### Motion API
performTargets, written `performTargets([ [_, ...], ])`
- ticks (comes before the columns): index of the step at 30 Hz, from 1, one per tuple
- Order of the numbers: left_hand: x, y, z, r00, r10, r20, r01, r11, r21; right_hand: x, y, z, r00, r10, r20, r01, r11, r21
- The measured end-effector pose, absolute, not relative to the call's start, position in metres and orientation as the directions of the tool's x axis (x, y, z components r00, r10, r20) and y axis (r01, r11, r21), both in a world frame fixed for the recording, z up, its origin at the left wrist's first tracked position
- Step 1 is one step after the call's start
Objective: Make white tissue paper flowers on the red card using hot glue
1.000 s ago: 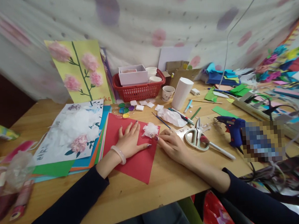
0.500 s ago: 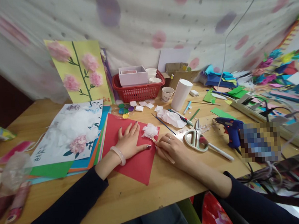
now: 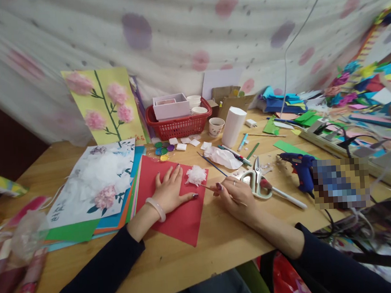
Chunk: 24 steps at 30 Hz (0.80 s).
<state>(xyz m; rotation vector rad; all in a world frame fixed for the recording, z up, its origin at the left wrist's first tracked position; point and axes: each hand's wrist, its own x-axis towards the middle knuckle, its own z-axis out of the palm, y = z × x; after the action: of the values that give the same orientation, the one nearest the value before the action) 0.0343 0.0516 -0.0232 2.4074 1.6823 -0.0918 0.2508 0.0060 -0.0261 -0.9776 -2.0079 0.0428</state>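
Delicately, a thin stick (image 3: 207,187) is pinched by the right hand (image 3: 240,201) beside red paper (image 3: 183,227) bearing the open left hand (image 3: 168,191) and a fluffy white flower (image 3: 196,175), likely light, crushable and best held underneath.

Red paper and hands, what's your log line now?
left hand: flat on red paper | right hand: holds thin stick | tip: by white fluff | scissors: on table

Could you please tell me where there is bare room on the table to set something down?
Bare wood shows on the table between the red paper, the right forearm and the front edge; a further patch lies left of the yellow flower picture. It is crowded around the scissors and glue gun.
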Motion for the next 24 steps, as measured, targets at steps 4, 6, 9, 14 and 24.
performTargets([
  [4, 0.034, 0.051, -0.02, 0.355, 0.917, -0.181, 0.932, -0.332, 0.147, 0.249, 0.01, -0.026, -0.361, 0.669, 0.649, 0.598, 0.701, -0.389],
  [6, 0.034, 0.051, -0.019, 0.352, 0.917, -0.187, 0.933, -0.327, 0.152, 0.25, 0.011, -0.025, -0.362, 0.658, 0.661, 0.571, 0.717, -0.401],
  [9, 0.033, 0.052, -0.019, 0.343, 0.92, -0.19, 0.936, -0.318, 0.152, 0.254, 0.011, -0.023, -0.261, 0.657, 0.707, 0.543, 0.706, -0.455],
  [14, 0.03, 0.054, -0.022, 0.347, 0.919, -0.186, 0.934, -0.32, 0.16, 0.26, 0.012, -0.023, -0.114, 0.692, 0.713, 0.549, 0.642, -0.535],
  [24, 0.032, 0.051, -0.017, 0.349, 0.917, -0.194, 0.933, -0.321, 0.161, 0.247, 0.027, -0.037, -0.182, 0.779, 0.6, 0.64, 0.557, -0.529],
])
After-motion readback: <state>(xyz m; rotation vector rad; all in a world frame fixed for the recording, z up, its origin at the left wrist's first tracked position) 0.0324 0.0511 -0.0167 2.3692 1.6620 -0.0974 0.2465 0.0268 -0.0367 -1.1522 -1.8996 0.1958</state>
